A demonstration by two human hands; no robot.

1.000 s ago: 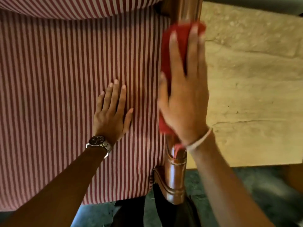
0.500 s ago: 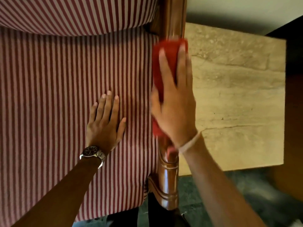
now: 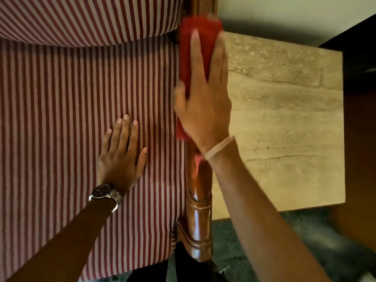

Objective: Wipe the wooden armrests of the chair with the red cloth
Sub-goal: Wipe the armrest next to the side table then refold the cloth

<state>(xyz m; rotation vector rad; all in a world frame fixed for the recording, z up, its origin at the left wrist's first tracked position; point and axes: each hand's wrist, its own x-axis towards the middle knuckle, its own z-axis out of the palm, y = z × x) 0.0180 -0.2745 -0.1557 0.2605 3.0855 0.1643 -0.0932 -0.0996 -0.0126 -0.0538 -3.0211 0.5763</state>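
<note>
The glossy brown wooden armrest (image 3: 200, 216) runs up the middle of the view, along the right side of the chair's red-and-white striped seat cushion (image 3: 61, 129). My right hand (image 3: 205, 102) lies flat along the armrest's far half and presses the red cloth (image 3: 195, 43) onto the wood. The cloth sticks out past my fingertips, close to the striped backrest (image 3: 81, 19). My left hand (image 3: 121, 157), with a wristwatch, rests palm down on the seat cushion with fingers spread, holding nothing.
A beige stone-topped side table (image 3: 284, 119) stands directly right of the armrest. Dark green floor (image 3: 264, 251) shows below it. A dark piece of furniture (image 3: 360, 98) fills the right edge. A pale wall is at the top right.
My right hand has slid the red cloth along the armrest toward the backrest. The view has shifted so more of the near armrest and backrest shows. My left hand stays on the cushion.
</note>
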